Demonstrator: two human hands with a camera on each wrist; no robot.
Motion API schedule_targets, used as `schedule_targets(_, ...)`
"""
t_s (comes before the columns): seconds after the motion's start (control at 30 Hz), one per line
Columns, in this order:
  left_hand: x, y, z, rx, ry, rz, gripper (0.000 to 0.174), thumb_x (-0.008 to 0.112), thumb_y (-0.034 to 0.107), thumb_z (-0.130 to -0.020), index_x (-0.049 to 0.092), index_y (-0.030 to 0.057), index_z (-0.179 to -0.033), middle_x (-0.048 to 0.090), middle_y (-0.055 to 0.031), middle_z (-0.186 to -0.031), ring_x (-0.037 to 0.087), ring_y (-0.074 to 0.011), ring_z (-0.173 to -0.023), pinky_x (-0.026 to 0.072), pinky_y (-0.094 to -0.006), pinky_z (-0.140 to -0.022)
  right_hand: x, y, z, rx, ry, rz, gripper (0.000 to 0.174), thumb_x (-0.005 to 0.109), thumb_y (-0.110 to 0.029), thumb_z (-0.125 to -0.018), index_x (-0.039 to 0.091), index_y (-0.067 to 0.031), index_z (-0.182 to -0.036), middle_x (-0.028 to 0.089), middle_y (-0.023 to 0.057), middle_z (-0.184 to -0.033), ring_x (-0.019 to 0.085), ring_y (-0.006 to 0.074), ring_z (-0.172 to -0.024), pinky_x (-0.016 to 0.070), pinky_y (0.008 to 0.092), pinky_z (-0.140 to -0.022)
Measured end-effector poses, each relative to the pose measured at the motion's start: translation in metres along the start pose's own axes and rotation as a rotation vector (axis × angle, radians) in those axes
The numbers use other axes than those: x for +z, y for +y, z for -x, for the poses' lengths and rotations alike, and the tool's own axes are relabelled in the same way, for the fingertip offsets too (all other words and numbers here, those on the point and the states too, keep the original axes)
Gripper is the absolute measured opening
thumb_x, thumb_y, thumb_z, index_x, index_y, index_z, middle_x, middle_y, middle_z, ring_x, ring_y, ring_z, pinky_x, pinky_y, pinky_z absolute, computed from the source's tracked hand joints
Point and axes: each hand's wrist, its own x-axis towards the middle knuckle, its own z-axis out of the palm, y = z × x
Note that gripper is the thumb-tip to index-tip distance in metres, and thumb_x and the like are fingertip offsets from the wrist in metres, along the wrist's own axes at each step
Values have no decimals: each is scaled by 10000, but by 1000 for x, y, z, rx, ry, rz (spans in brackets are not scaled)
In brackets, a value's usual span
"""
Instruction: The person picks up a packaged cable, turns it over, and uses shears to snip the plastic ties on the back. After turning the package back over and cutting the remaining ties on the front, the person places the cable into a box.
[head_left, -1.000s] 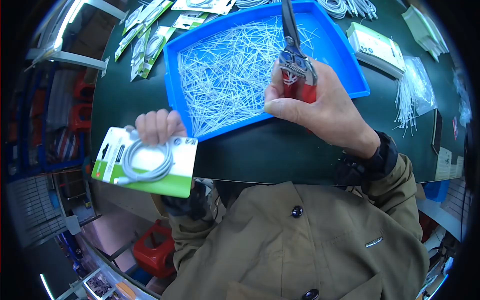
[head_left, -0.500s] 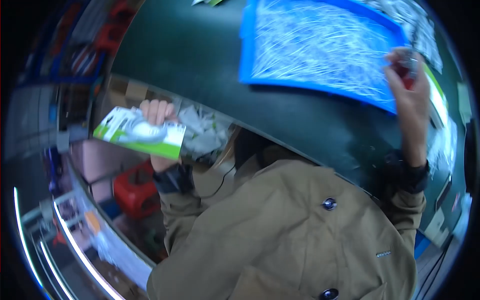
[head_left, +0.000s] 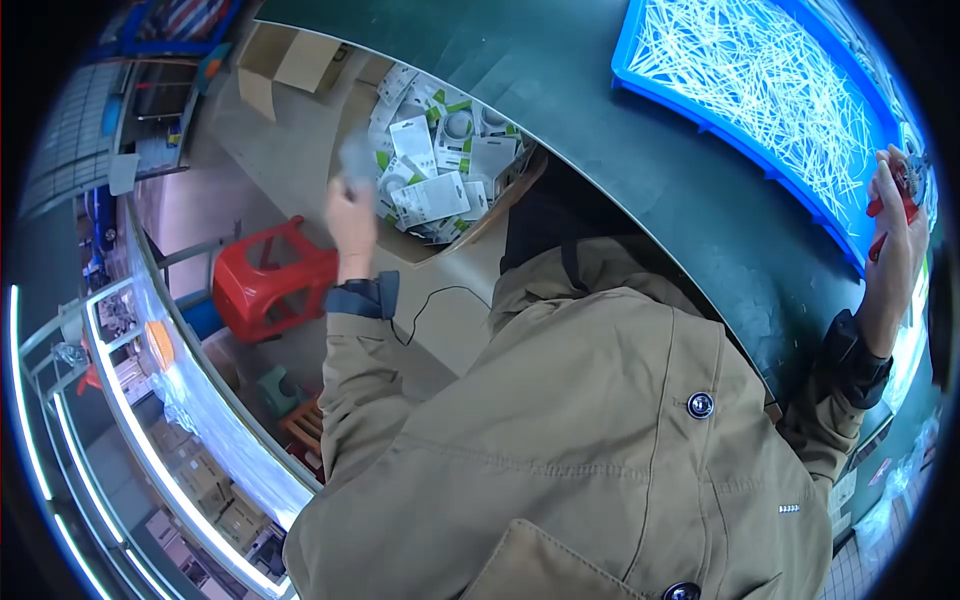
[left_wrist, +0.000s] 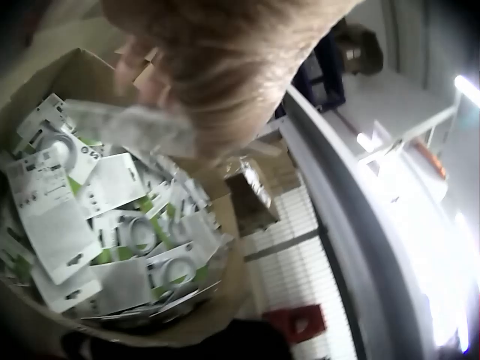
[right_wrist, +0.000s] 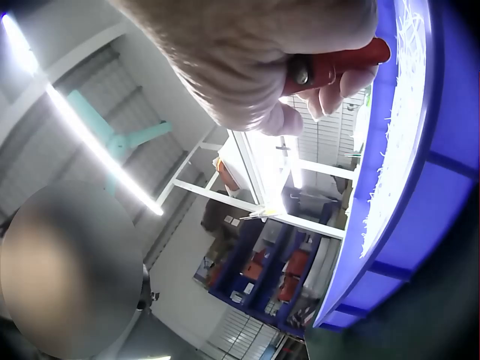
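My left hand [head_left: 352, 225] is over the near side of a cardboard box, gripping a blurred carded cable pack [head_left: 355, 155] at its edge. In the left wrist view this pack [left_wrist: 139, 129] is a pale smear below the fingers, over the box. Many white-and-green carded cable packs [head_left: 435, 200] fill the cardboard box [head_left: 478, 232]. At far right, my right hand [head_left: 895, 250] holds pruning shears [head_left: 908, 190] with red handles beside the blue tray; the right wrist view shows a red handle [right_wrist: 337, 64] in the curled fingers.
A blue tray [head_left: 700, 118] of thin white plastic strips [head_left: 760, 90] stands on the dark green table [head_left: 560, 85]. On the floor are a red stool [head_left: 275, 280] and an open carton [head_left: 290, 62]. A shelf with bright lamps [head_left: 150, 420] runs along the left.
The left hand has carried the carded cable pack away from the tray and table to the box beside them. The view has turned left; the right hand still holds the shears.
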Motion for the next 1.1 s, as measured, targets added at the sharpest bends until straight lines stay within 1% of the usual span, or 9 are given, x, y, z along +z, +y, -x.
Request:
schedule_targets(0.07,15,-13,31,75,-399,-283,457,764,402,-905,745,22,-1156,744,-234,-1090,714,-409,-1004,552,-471,-907,7,-6,4,-24,28,2,479,696,-371,-1021,663,7,-1314,605,26,-961,542,106,-868,416,260,-800)
schedule_targets(0.1,7,9,38,-161,-796,-432,482,801,468,-855,787,51,-1097,749,-241,-1141,716,-414,-1061,563,-488,-927,5,-4,3,-14,3,-21,475,695,-367,-1023,659,7,-1314,597,26,-952,541,106,-866,413,259,-794)
schedule_targets(0.23,50,-70,74,-394,-1197,-351,462,784,495,-854,803,80,-1055,779,-190,-1054,736,-392,-1038,566,-500,-901,1,8,-5,8,-60,-89,464,692,-349,-1029,642,7,-1322,580,27,-932,540,109,-860,405,254,-781)
schedule_targets(0.57,34,-33,-16,-89,-699,-185,438,698,447,-925,785,30,-1026,745,-254,-1054,699,-455,-1060,550,-513,-917,-2,16,-12,14,-125,-161,450,701,-298,-1023,622,17,-1334,583,30,-951,550,109,-861,417,252,-774)
schedule_targets(0.67,16,8,-43,-48,-267,-85,345,682,308,-962,759,4,-1106,752,-253,-1071,725,-414,-1033,567,-449,-886,6,12,-15,36,-127,-174,397,703,-228,-1003,623,13,-1307,599,25,-971,563,100,-878,438,246,-787)
schedule_targets(0.73,-23,59,-59,-60,59,211,288,661,215,-999,735,-15,-1154,770,-201,-1057,748,-312,-973,577,-395,-863,5,5,-11,42,-92,-209,365,705,-181,-990,623,11,-1290,609,22,-984,571,94,-890,453,242,-796)
schedule_targets(0.8,-39,106,-89,-15,187,488,245,646,161,-1033,712,-14,-1190,751,-119,-1039,724,-194,-922,579,-331,-848,1,-6,-2,46,-59,-278,338,706,-135,-977,624,8,-1272,620,20,-996,580,87,-901,467,238,-805)
schedule_targets(0.87,-63,185,-108,119,144,624,223,640,135,-1050,692,-9,-1213,708,-62,-1040,683,-129,-906,572,-285,-843,5,-15,1,51,-68,-345,316,708,-88,-964,625,5,-1254,631,17,-1009,588,81,-912,481,234,-814)
schedule_targets(1.1,-17,369,-201,745,-79,471,310,731,117,-965,689,-9,-1245,721,-120,-1067,702,-171,-938,566,-309,-833,-7,-22,1,-7,-80,-418,346,725,-69,-944,604,20,-1256,639,44,-1013,612,104,-940,510,261,-852)
